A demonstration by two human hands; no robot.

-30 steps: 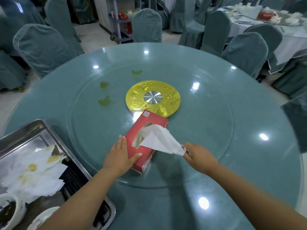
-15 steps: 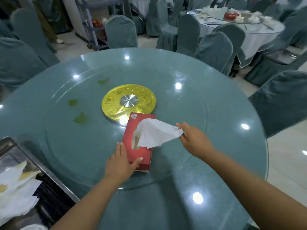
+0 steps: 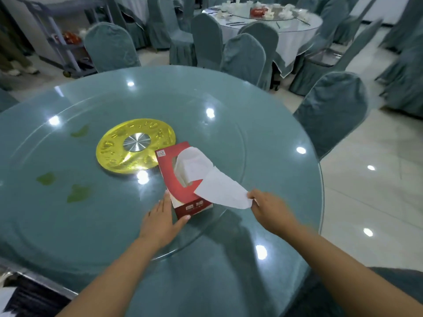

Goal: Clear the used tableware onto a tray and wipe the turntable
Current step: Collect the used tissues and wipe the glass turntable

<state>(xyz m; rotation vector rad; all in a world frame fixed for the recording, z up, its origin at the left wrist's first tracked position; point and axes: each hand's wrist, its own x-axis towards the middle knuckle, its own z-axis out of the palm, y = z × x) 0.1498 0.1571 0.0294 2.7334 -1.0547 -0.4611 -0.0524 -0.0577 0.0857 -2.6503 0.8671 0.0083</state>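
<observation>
Turntable (image 3: 206, 138) glass is cleared of tableware, yet 4 greenish smears (image 3: 79, 193) left of its gold hub (image 3: 135, 145) await wiping; left hand (image 3: 160, 219) braces tissue box (image 3: 183, 177), fingers straight, right hand (image 3: 271, 209) pinching a tissue (image 3: 219, 188).

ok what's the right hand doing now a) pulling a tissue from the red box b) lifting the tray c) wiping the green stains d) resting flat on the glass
a: the right hand pinches the white tissue, which trails out of the red tissue box.
</observation>
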